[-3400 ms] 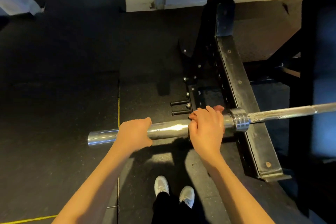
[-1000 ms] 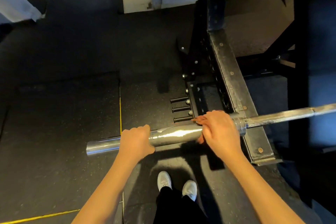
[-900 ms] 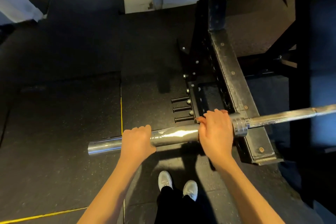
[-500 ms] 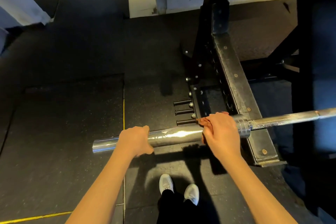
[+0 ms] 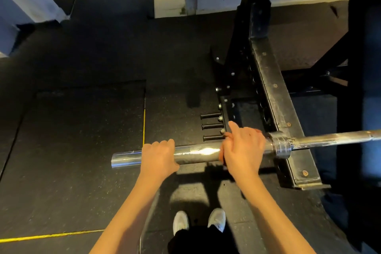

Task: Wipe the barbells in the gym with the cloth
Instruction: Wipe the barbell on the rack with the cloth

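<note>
A chrome barbell [image 5: 198, 153] lies level across the rack, its thick sleeve end pointing left and its thin shaft running off to the right. My left hand [image 5: 157, 155] grips the sleeve near its free end. My right hand [image 5: 243, 149] wraps the sleeve just left of the collar [image 5: 280, 144], pressing a reddish-brown cloth [image 5: 226, 135] against the metal; the index finger sticks up. Only a small edge of the cloth shows past my fingers.
The black rack upright and its foot beam [image 5: 276, 97] stand right behind the bar, with three black pegs [image 5: 212, 126] sticking out to the left. A dark padded bench [image 5: 365, 88] fills the right side. My white shoes [image 5: 199, 222] are on the rubber floor below.
My right hand with the cloth has shifted back and forth on the sleeve next to the collar, and its index finger now lifts. My left hand has kept its grip.
</note>
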Demonstrator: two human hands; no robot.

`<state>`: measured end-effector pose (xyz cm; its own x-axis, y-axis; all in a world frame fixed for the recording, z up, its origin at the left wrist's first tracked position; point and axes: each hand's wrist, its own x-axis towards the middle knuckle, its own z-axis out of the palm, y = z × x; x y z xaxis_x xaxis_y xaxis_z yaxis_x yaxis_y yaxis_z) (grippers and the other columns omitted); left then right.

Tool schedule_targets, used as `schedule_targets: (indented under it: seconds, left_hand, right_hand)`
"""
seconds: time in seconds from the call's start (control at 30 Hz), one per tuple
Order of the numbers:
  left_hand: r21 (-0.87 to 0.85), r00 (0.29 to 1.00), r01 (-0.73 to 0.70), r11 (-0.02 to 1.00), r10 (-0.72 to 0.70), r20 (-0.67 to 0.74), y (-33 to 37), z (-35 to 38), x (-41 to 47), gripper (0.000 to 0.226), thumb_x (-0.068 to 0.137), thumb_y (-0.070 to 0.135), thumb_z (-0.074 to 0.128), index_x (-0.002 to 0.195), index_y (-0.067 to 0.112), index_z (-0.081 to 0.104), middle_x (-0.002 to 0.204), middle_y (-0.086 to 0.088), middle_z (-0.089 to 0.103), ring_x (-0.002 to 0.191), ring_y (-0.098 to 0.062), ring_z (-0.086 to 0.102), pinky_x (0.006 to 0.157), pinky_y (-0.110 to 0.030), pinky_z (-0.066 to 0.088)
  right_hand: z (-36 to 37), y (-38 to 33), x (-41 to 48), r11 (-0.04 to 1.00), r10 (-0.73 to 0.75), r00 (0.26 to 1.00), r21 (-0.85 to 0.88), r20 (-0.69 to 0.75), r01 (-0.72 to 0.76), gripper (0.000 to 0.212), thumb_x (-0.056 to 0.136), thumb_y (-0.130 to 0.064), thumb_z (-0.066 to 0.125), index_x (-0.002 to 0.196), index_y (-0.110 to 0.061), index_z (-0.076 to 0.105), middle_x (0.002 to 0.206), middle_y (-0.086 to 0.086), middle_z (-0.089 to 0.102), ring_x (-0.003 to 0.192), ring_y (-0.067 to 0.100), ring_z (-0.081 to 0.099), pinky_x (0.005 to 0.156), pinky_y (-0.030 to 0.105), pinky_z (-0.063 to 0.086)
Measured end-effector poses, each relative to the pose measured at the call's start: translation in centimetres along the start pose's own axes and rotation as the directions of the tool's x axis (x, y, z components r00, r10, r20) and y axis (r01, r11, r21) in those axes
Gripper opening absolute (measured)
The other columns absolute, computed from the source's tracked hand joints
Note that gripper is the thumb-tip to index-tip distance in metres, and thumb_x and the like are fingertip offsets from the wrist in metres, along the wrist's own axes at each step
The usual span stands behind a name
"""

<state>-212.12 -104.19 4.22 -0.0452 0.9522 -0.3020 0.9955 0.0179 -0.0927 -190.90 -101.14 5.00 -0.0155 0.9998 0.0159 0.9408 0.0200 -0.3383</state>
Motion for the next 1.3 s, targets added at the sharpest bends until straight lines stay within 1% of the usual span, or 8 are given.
schedule_targets:
  seconds: [0.2,0.3,0.43,0.67,0.83,0.9,1.1,1.3]
  left_hand:
    - [0.019,0.989,-0.068,0.998,0.070,-0.130,0.0,1.4,-0.6,0.039,0.050,0.035,0.084,0.072,0.019,0.057,0.060,0.003,0.055,0.051,-0.021,0.056,0.051,-0.028,0.031]
    - [-0.075,0.997,-0.071,0.995,0.074,0.028,-0.9,0.7,0.1,0.041,0.072,0.045,0.073,0.100,0.021,0.056,0.089,0.004,0.064,0.082,-0.022,0.063,0.065,-0.032,0.038]
    - [-0.294,0.914,0.001,0.956,0.118,0.388,-2.2,-1.1,2.0,0.076,0.070,0.051,0.073,0.134,0.023,0.044,0.124,0.001,0.060,0.108,-0.025,0.059,0.088,-0.038,0.048]
    - [-0.114,0.989,-0.059,0.992,0.074,0.125,-1.1,-0.5,0.0,0.042,0.081,0.049,0.063,0.110,0.020,0.054,0.100,0.001,0.065,0.090,-0.022,0.063,0.073,-0.032,0.041]
    - [-0.086,0.998,-0.060,0.994,0.060,-0.004,-0.8,0.3,-1.2,0.032,0.083,0.043,0.064,0.105,0.022,0.054,0.093,0.005,0.061,0.085,-0.019,0.060,0.068,-0.030,0.038]
    - [-0.135,0.993,-0.089,0.987,0.098,0.067,-1.1,-0.1,-1.2,0.038,0.081,0.046,0.065,0.106,0.020,0.051,0.097,0.004,0.060,0.091,-0.021,0.060,0.071,-0.032,0.036]
    - [-0.264,0.826,-0.155,0.952,0.272,0.494,-1.9,-2.2,1.6,0.055,0.075,0.042,0.076,0.116,0.015,0.051,0.115,-0.006,0.060,0.096,-0.025,0.057,0.075,-0.033,0.043]
    - [-0.152,0.952,-0.190,0.970,0.220,0.211,-1.0,-0.6,-0.7,0.043,0.084,0.035,0.067,0.120,0.017,0.049,0.107,-0.005,0.064,0.092,-0.025,0.061,0.078,-0.033,0.049]
  right_hand:
    - [1.7,-0.8,-2.5,0.896,-0.430,0.900,0.148,0.065,0.418,0.025,0.090,-0.025,0.053,0.112,-0.028,0.066,0.116,-0.010,0.062,0.116,0.015,0.050,0.106,0.041,0.032]
    - [0.6,2.4,-0.8,0.955,-0.291,0.955,0.081,0.051,0.286,0.025,0.089,-0.026,0.045,0.100,-0.028,0.067,0.103,-0.011,0.063,0.107,0.015,0.053,0.099,0.035,0.032]
    - [0.9,1.1,-0.5,0.996,0.023,0.993,0.090,-0.116,-0.013,0.030,0.088,-0.031,0.041,0.091,-0.022,0.069,0.093,-0.004,0.064,0.104,0.022,0.054,0.104,0.044,0.033]
    - [2.0,-0.1,-2.7,0.903,-0.415,0.910,0.126,0.012,0.410,0.029,0.089,-0.021,0.052,0.112,-0.021,0.069,0.117,-0.005,0.064,0.117,0.018,0.051,0.107,0.039,0.032]
    - [0.2,2.1,-0.5,0.999,-0.018,0.994,0.031,-0.106,0.021,0.020,0.085,-0.022,0.047,0.083,-0.019,0.067,0.083,-0.003,0.061,0.088,0.021,0.055,0.090,0.040,0.039]
    - [1.1,-0.7,-1.2,1.000,0.004,0.990,0.022,-0.139,-0.001,0.016,0.083,-0.019,0.050,0.077,-0.020,0.065,0.079,-0.003,0.058,0.086,0.022,0.053,0.093,0.043,0.038]
    - [1.7,0.4,-4.1,0.892,-0.437,0.899,0.128,0.002,0.433,0.032,0.092,-0.022,0.046,0.114,-0.016,0.069,0.124,-0.003,0.063,0.124,0.021,0.049,0.114,0.041,0.028]
    - [0.9,-0.1,-1.9,0.996,0.079,0.990,-0.035,-0.119,-0.084,0.026,0.087,-0.026,0.042,0.085,-0.018,0.067,0.083,0.000,0.061,0.092,0.025,0.056,0.098,0.046,0.039]
